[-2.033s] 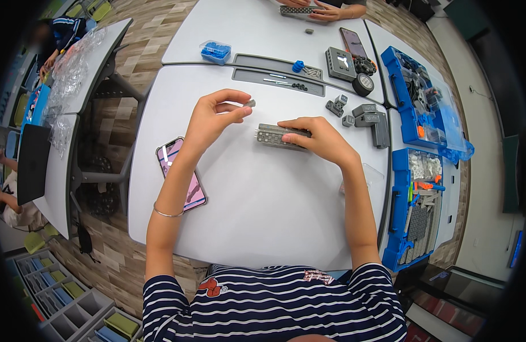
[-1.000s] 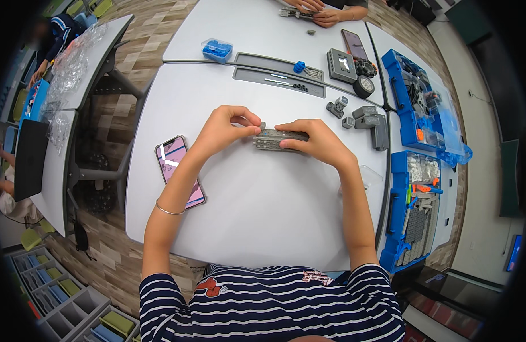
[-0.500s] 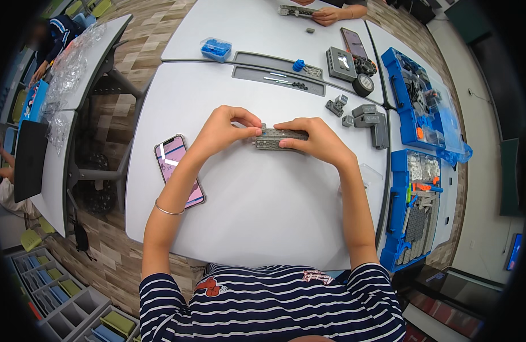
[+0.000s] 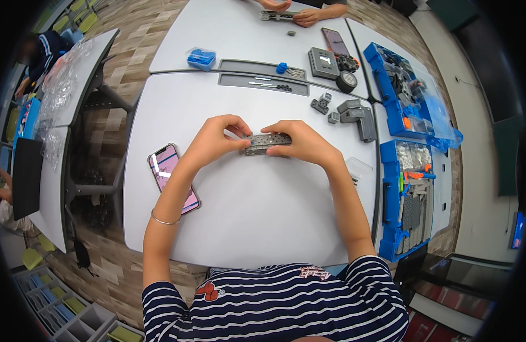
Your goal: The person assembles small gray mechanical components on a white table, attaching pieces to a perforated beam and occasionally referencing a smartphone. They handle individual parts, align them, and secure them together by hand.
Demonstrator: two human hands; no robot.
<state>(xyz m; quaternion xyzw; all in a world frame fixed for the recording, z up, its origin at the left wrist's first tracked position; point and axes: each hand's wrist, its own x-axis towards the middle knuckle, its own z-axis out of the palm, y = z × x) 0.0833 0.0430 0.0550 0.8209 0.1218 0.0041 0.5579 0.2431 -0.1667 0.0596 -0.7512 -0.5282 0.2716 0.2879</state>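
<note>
Over the middle of the white table I hold a grey perforated building-beam assembly (image 4: 268, 141), a long narrow piece with rows of holes, lying roughly left to right. My right hand (image 4: 303, 139) grips its right end, thumb on the near side and fingers on the far side. At the left end, the thumb and fingertips of my left hand (image 4: 220, 139) are closed in a pinch. A tiny bluish spot shows by those fingertips; whether a small separate part is between them is hidden.
Left of my forearm lies a phone (image 4: 174, 178). Grey block modules (image 4: 360, 119) and a small clear tray (image 4: 358, 170) are on the right, beside blue parts cases (image 4: 407, 196). Beyond are a parts groove (image 4: 263, 84), a controller box (image 4: 324, 62), a wheel (image 4: 346, 81) and another person's hands (image 4: 305, 17).
The whole view has shifted slightly. My hands keep hold of the beam assembly, which is tilted a little differently. Across the table, the other person's second hand has come into view over their beam piece.
</note>
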